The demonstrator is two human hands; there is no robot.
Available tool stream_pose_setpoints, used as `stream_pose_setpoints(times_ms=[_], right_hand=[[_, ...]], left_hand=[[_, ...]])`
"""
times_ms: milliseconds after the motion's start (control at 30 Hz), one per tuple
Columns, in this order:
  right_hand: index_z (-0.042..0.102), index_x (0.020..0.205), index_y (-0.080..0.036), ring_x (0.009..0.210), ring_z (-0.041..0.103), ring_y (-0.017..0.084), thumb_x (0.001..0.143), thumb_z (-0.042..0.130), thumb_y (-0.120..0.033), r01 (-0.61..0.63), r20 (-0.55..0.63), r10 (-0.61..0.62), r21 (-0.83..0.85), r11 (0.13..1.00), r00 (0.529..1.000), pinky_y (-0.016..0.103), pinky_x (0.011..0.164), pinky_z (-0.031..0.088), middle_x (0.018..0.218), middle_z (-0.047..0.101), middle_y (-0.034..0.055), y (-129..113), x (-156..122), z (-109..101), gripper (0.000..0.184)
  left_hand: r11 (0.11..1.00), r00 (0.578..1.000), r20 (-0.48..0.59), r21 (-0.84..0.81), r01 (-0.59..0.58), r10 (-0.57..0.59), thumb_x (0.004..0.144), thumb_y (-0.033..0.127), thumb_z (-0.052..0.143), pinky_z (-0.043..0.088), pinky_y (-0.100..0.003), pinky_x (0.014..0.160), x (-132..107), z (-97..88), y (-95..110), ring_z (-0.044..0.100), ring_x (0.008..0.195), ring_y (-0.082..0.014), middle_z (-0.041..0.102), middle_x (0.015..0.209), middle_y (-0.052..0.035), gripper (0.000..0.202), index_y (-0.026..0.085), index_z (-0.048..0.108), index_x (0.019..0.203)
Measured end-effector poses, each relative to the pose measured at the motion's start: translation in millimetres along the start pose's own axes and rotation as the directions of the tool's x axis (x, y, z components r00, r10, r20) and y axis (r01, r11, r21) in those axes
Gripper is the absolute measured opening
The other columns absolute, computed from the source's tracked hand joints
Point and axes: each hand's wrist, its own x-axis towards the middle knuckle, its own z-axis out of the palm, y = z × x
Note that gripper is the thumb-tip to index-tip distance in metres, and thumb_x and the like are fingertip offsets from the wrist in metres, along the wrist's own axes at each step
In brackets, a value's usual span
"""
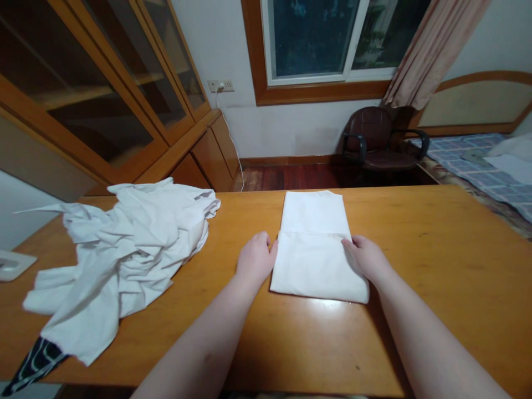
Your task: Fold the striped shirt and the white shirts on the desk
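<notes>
A white cloth, folded into a flat rectangle, lies on the wooden table in front of me. A fold edge runs across its middle, with a thinner layer beyond. My left hand is at its left edge, the thumb touching the side and the fingers loosely bent just outside the cloth. At the right edge, my right hand has its thumb over the cloth and its fingers bent at the side; the fingertips are partly hidden. A crumpled heap of white fabric lies to the left.
The wooden table extends to both sides. A black patterned fabric piece pokes out under the heap at the near left edge. A white plastic object sits far left. Beyond stand a glass-fronted cabinet, an armchair and a bed.
</notes>
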Motion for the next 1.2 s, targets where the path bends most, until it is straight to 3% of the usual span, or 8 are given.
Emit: stream_pose_setpoints(times_ms=[100,233,333,467,667,967,1067,1200], right_hand=[[0.065,0.088,-0.016,0.085,0.061,0.022,0.091,0.038,-0.036,0.027,-0.018,-0.027,-0.031,0.999,0.999,0.027,0.069,0.039,0.092,0.069,0.0117,2.2,1.4,-0.4,0.033],[0.066,0.085,-0.017,0.083,0.061,0.022,0.090,0.038,-0.033,0.041,-0.019,-0.042,-0.054,0.998,0.999,0.027,0.068,0.039,0.089,0.069,0.0111,7.3,4.0,-3.1,0.033],[0.066,0.083,-0.016,0.081,0.061,0.022,0.090,0.038,-0.031,0.029,-0.041,-0.033,-0.092,0.995,0.999,0.028,0.066,0.039,0.087,0.069,0.0123,9.7,6.6,-3.9,0.033],[0.066,0.078,-0.016,0.075,0.060,0.021,0.089,0.039,-0.029,0.026,-0.052,-0.032,-0.114,0.993,0.998,0.028,0.062,0.037,0.081,0.068,0.0117,11.2,11.3,-5.5,0.032],[0.064,0.069,-0.017,0.070,0.058,0.021,0.087,0.040,-0.032,0.013,-0.072,-0.020,-0.093,0.996,0.997,0.028,0.059,0.035,0.074,0.067,0.0105,13.2,15.9,-3.1,0.033],[0.068,0.082,-0.017,0.083,0.062,0.022,0.084,0.043,-0.042,0.069,-0.059,-0.057,0.210,0.975,0.997,0.028,0.067,0.041,0.086,0.071,0.0080,5.8,20.2,10.4,0.036],[0.067,0.078,-0.015,0.076,0.061,0.022,0.086,0.038,-0.051,0.070,-0.051,-0.057,0.316,0.946,0.997,0.028,0.063,0.042,0.079,0.070,0.0087,4.6,16.5,7.5,0.047],[0.066,0.077,-0.015,0.068,0.060,0.021,0.078,0.050,-0.057,0.050,0.027,-0.059,0.246,0.968,0.998,0.027,0.057,0.039,0.073,0.068,0.0068,1.6,9.6,2.8,0.045]], left_hand=[[0.936,0.935,-0.107,-0.066,-0.346,0.338,0.089,0.034,0.047,0.042,-0.037,0.094,1.4,5.1,0.4,0.056,0.109,-0.0223,0.063,0.114,-0.0093,0.023,0.020,0.062,0.101],[0.812,0.801,0.138,-0.137,-0.567,0.583,0.090,0.041,0.048,0.021,-0.045,0.113,2.4,18.1,-1.7,0.024,0.140,-0.0252,0.035,0.150,-0.0049,0.040,0.028,0.054,0.128],[0.817,0.759,0.304,-0.170,-0.551,0.576,0.092,0.047,0.043,0.011,-0.049,0.115,3.7,22.7,-3.9,0.008,0.144,-0.0254,0.021,0.156,-0.0028,0.053,0.033,0.037,0.142],[0.855,0.768,0.381,-0.163,-0.493,0.515,0.092,0.049,0.041,0.010,-0.048,0.115,5.5,22.6,-4.1,0.005,0.145,-0.0231,0.016,0.157,-0.0021,0.058,0.035,0.027,0.146],[0.860,0.775,0.380,-0.139,-0.492,0.505,0.092,0.048,0.041,0.008,-0.049,0.115,4.7,21.9,-2.6,0.004,0.144,-0.0233,0.016,0.156,-0.0027,0.058,0.033,0.026,0.146],[0.814,0.749,0.347,-0.086,-0.574,0.564,0.093,0.049,0.038,0.002,-0.052,0.115,-0.1,21.5,-1.8,0.004,0.144,-0.0244,0.015,0.157,-0.0030,0.056,0.035,0.027,0.146],[0.811,0.744,0.350,-0.094,-0.577,0.570,0.093,0.048,0.039,0.002,-0.052,0.115,-0.9,22.5,-0.3,0.006,0.144,-0.0243,0.016,0.156,-0.0028,0.055,0.035,0.027,0.146],[0.811,0.740,0.354,-0.103,-0.576,0.571,0.093,0.048,0.040,0.002,-0.051,0.115,-0.2,23.1,0.3,0.007,0.144,-0.0240,0.017,0.156,-0.0024,0.056,0.035,0.028,0.146]])
